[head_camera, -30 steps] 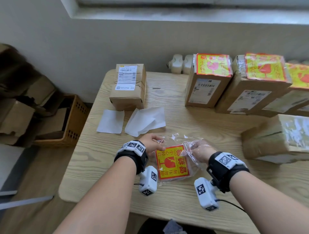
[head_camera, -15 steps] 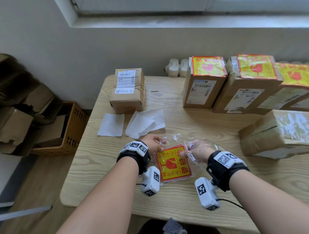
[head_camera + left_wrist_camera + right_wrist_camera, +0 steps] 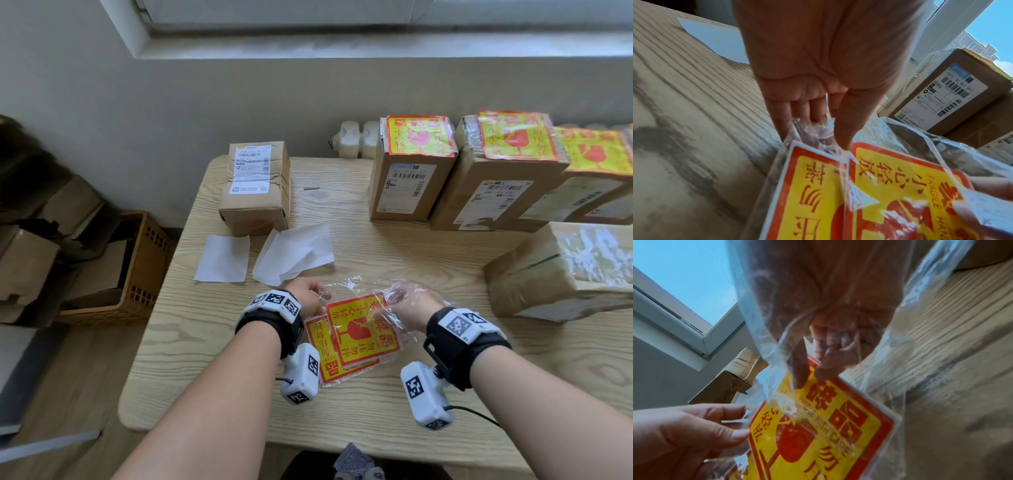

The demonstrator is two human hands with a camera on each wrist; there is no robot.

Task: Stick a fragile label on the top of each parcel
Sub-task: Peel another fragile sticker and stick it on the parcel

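A clear plastic bag of red-and-yellow fragile labels lies on the near middle of the wooden table. My left hand pinches the bag's open edge. My right hand is inside the bag and pinches the top label at its upper corner. That label sits askew over the stack beneath. A plain parcel stands at the back left. Another unlabelled parcel lies at the right. Three labelled parcels line the back right.
Two white backing sheets lie in front of the plain parcel. A brown crate and flattened cartons stand on the floor left of the table. A wall and window sill run behind it.
My right hand has drawn the top label up and to the right off the stack inside the bag, so the stack now shows beneath it. My left hand keeps its hold on the bag.
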